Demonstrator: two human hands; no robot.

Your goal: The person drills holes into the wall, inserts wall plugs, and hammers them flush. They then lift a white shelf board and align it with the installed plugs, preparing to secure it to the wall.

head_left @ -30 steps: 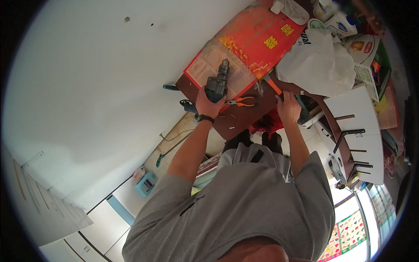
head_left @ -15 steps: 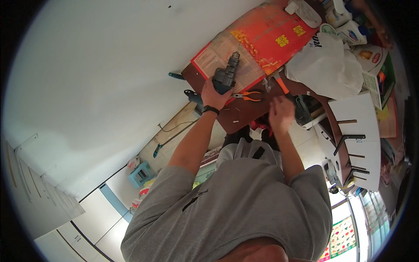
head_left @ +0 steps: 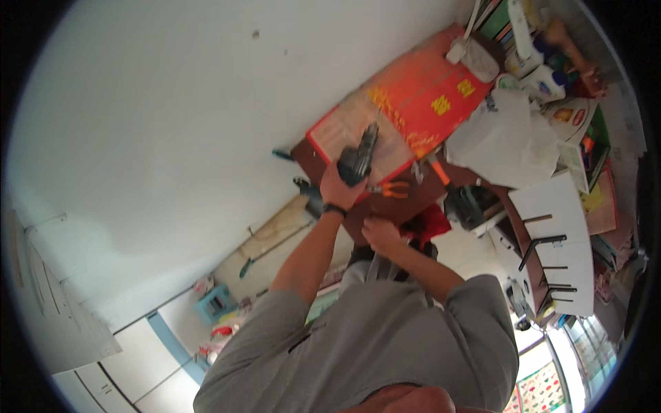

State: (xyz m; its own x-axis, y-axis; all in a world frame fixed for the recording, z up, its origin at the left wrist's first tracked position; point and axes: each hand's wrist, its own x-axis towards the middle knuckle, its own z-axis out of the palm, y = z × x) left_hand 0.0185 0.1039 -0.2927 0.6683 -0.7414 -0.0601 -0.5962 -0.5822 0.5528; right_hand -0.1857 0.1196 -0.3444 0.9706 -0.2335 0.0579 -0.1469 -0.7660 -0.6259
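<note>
The left hand (head_left: 337, 184) is closed around the rear end of a dark power drill (head_left: 359, 157), the fingers wrapped on its body, with a black wristband (head_left: 335, 208) just below on the wrist. The drill is over the near, paler end of a red printed sheet (head_left: 427, 93) spread along the brown table (head_left: 421, 201); whether it rests on the sheet or is raised a little cannot be told. Its long axis runs on a slant, steep and leaning right: the chuck end points away from the person, up and slightly to the right in the view, while the rear end sits low and left in the palm. That line crosses the sheet's long direction at an angle, being the steeper of the two. The right hand (head_left: 381, 233) is at the near edge of the table, well apart from the drill, its fingers drawn in narrow; whether they pinch something small cannot be told. Between the hands and to the right lie pliers (head_left: 395, 184), their orange handles pointing right. Farther right, an orange-handled tool (head_left: 441, 172) slants down toward a black case (head_left: 464, 206), and a white bag (head_left: 506, 146) lies beyond it
</note>
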